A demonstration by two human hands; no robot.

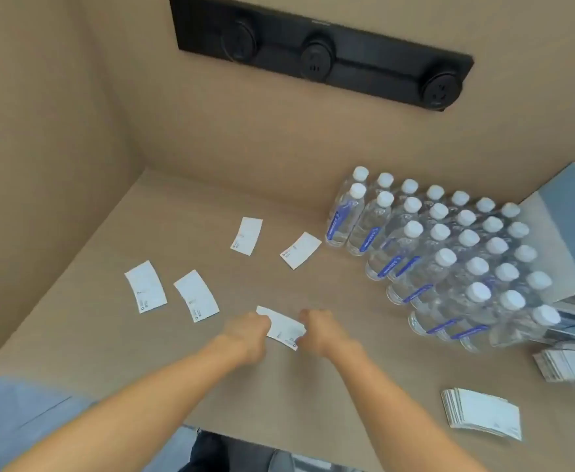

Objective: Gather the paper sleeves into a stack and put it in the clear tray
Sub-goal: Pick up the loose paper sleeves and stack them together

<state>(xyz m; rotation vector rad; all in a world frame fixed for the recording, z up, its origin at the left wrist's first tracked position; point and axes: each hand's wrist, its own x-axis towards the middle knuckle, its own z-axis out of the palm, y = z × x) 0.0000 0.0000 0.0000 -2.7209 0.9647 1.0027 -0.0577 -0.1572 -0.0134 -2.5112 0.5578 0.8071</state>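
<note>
flat curved white paper sleeve (284, 328) pinched at both ends between left hand (248, 332) and right hand (316, 330), four more loose on the matte tan table (177, 369), neat sleeve stack (481, 417) near right

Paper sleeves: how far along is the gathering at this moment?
Early to midway. A stack already lies at the table's near right, and a clear tray beside it seems to hold more. In hand: the left hand and right hand both grip one sleeve. Left: four loose sleeves still scattered, then traying the stack.
</note>
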